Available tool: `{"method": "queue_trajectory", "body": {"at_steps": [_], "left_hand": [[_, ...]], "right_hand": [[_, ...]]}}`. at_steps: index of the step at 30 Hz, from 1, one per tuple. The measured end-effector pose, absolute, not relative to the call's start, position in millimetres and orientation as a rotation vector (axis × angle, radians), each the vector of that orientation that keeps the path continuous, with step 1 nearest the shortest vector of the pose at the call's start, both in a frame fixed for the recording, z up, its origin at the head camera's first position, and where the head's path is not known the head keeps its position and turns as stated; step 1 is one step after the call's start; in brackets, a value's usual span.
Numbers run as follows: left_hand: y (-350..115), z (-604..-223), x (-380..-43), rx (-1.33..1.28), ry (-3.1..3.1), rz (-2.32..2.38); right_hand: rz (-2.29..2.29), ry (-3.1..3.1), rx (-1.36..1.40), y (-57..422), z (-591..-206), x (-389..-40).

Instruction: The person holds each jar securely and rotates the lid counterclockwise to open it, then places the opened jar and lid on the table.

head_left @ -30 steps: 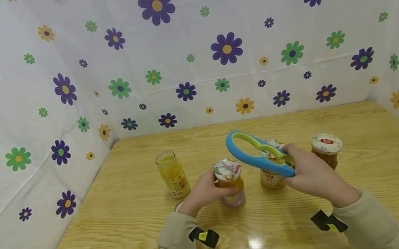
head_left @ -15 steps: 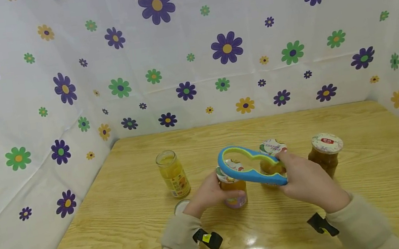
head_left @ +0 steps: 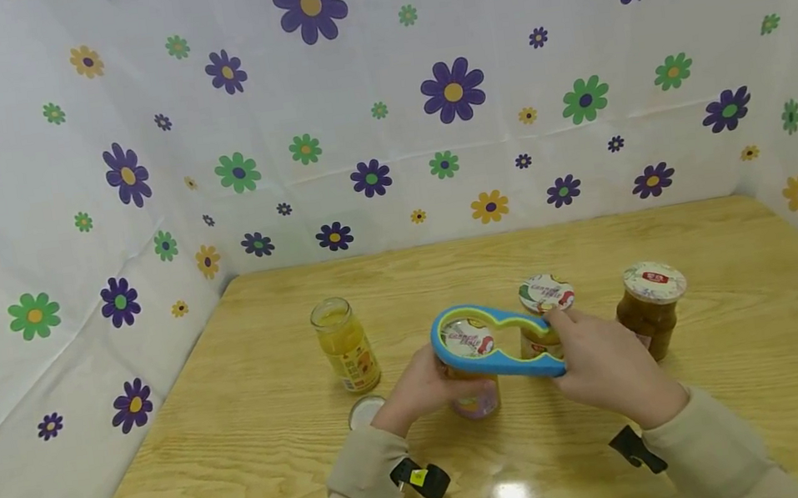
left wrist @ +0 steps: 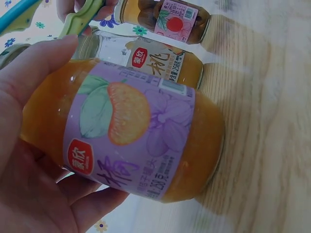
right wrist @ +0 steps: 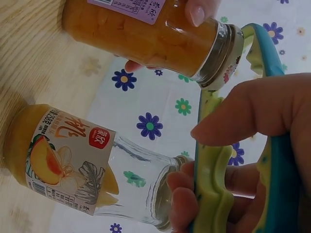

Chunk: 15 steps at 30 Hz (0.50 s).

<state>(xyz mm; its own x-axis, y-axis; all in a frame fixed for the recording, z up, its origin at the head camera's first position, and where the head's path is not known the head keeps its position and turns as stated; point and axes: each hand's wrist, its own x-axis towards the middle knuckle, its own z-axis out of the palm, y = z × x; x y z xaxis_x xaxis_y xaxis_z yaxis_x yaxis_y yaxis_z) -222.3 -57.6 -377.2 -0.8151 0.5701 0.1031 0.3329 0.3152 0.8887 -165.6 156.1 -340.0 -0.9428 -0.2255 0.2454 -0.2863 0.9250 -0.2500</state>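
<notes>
My left hand (head_left: 417, 389) grips a glass jar of orange fruit (left wrist: 131, 131), fingers and thumb around its sides. The purple label shows mandarin segments, and the jar stands upright on the table. In my right hand (head_left: 611, 364) is a blue and green jar opener (head_left: 497, 365), held by its handle end. Its loop lies level at the jar's top, and the patterned lid (head_left: 467, 341) shows through the large opening. The right wrist view has the opener's far end right beside the lid's edge (right wrist: 226, 58). Behind the opener stands a lidded peach jar (right wrist: 73, 160), partly covered in the head view.
An open jar of yellow fruit (head_left: 348, 352) stands at the left, with a loose lid (head_left: 366, 411) near my left wrist. A lidded jar of dark fruit (head_left: 650, 315) is at the right. Flowered cloth (head_left: 385, 141) hangs behind the wooden table (head_left: 209, 476).
My right hand has brought the opener down and left, from above the jars to level around the orange jar's lid. My left hand and the jar have shifted slightly right.
</notes>
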Motion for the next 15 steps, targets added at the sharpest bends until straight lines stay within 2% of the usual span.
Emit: {"method": "queue_trajectory", "body": {"at_steps": [4, 15], "left_hand": [[-58.3, -391.3, -230.9, 0.848, 2.336, 1.511], [-58.7, -391.5, -230.8, 0.812, 2.264, 1.544]], "right_hand": [[0.390, -2.841, 0.412, 154.8, -342.5, -165.8], [0.274, -2.798, 0.426, 152.7, -345.1, -164.9]]}}
